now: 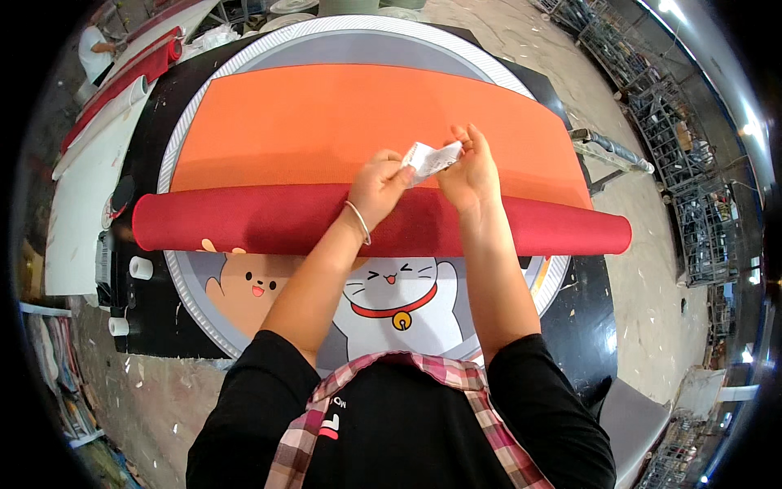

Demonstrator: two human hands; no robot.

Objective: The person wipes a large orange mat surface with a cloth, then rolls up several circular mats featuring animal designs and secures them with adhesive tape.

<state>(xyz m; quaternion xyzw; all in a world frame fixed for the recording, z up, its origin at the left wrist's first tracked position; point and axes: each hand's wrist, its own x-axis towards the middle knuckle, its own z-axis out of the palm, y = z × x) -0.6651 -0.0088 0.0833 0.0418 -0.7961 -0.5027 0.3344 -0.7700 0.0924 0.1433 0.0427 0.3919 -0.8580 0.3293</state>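
Over the table's middle, my left hand (383, 187) pinches a small, creased white paper slip or label (432, 161). My right hand (472, 171) is turned palm up at the slip's other end, its fingers partly curled against that edge. Below both hands lies a rolled mat with a dark red outside (301, 218), stretching across the table from left to right. Beyond it a flat orange mat (366, 114) is spread. Under these is a large round mat (366, 334) with a pale striped border and cartoon animals, partly hidden by the roll and my arms.
The black table (582, 326) shows around the round mat. White rolls (141, 268) sit at its left edge, near a black tool (104, 261). Red and white rolled material (122, 90) lies further left, near another person (96, 53). Metal racks (668, 130) line the right.
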